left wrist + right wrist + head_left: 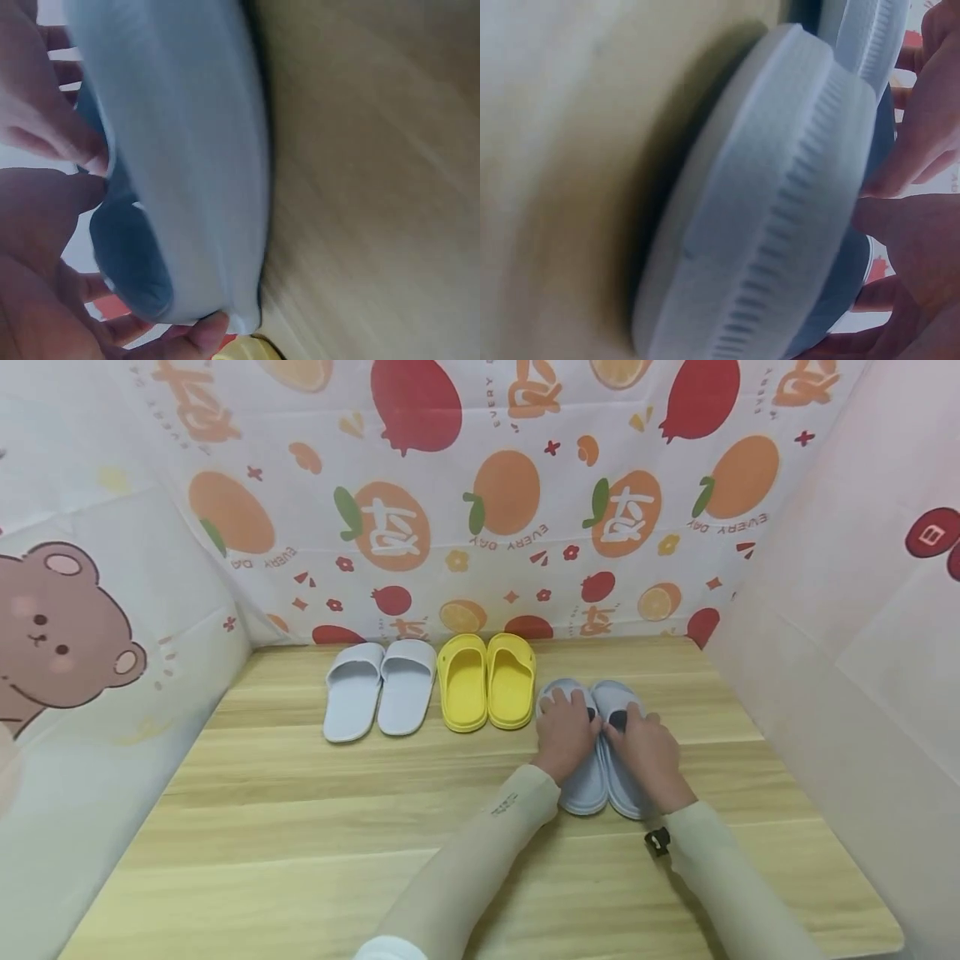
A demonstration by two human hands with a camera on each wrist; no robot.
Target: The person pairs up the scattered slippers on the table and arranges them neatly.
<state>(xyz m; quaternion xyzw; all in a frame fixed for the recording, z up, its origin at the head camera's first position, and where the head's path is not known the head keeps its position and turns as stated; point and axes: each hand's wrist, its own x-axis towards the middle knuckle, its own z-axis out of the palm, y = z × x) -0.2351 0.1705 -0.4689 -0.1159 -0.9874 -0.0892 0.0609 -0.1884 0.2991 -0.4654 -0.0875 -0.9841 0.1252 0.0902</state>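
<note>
A pair of pale grey-blue slippers stands side by side on the wooden board, toes toward the back wall. My left hand (564, 735) grips the left slipper (585, 789) across its upper, fingers over the toe part and thumb at the inner edge of the opening. Likewise, my right hand (647, 758) holds the right slipper (625, 792) by its upper. In the left wrist view the side of the left slipper (180, 150) lies on or just above the board. A ribbed heel of the right slipper (757, 210) fills the right wrist view, with a shadow under it.
To the left, yellow clogs (465, 689) and white slide sandals (405, 693) stand in a row near the back edge. A fruit-printed cloth (480, 568) hangs behind the wooden board (337, 843). Pale side cloths flank it. A small black clip (657, 842) is at my right wrist.
</note>
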